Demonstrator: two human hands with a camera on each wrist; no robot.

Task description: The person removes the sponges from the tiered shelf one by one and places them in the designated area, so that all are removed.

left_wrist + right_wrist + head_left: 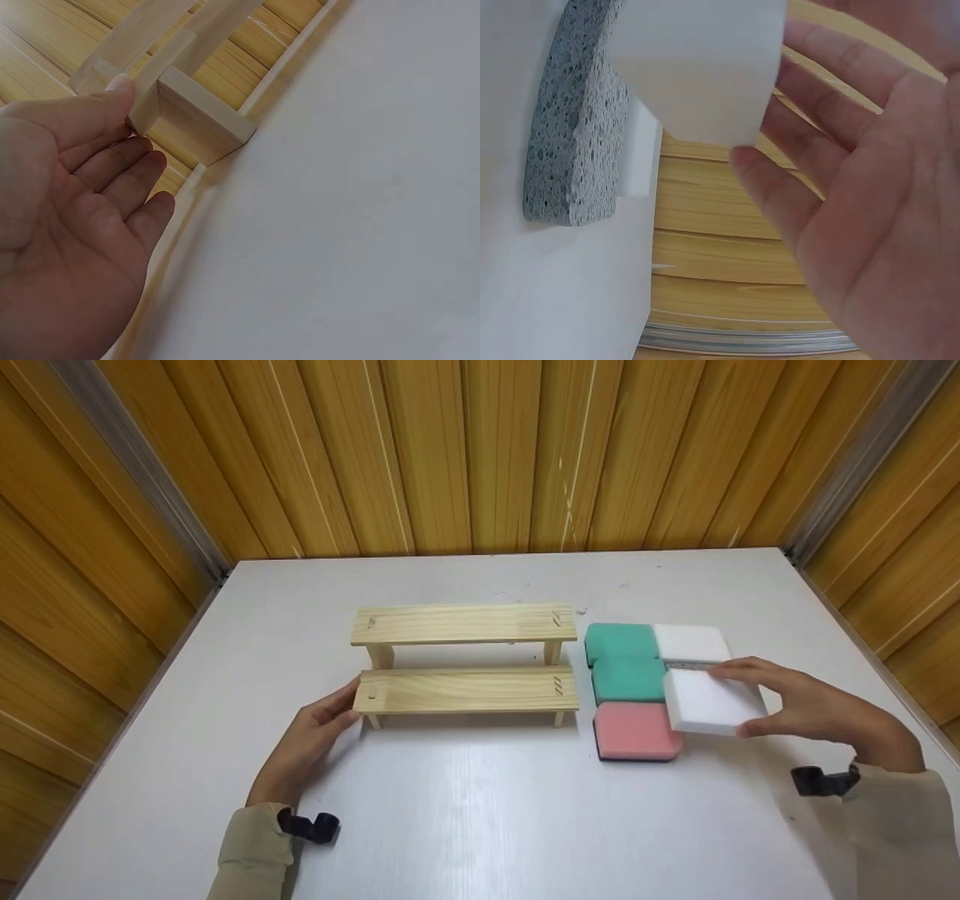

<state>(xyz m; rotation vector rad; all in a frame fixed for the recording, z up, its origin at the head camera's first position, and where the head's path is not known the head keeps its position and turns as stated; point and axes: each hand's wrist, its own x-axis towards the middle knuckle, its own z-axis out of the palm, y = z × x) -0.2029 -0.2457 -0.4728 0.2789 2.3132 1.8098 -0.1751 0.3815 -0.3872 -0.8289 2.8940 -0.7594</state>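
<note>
A two-tier wooden rack stands in the middle of the table. At the left end of its lower board, my left hand grips the edge between thumb and fingers; the left wrist view shows the thumb against the board. My right hand holds a white sponge block by its right side, tilted and raised above the table. Under it, mostly hidden in the head view, lies a grey porous sponge. Beside these are two green sponges, a pink sponge and another white block.
The white table reaches back to a wood-panelled wall. Similar panels with metal corner strips flank it left and right. The sponges sit in close rows just right of the rack.
</note>
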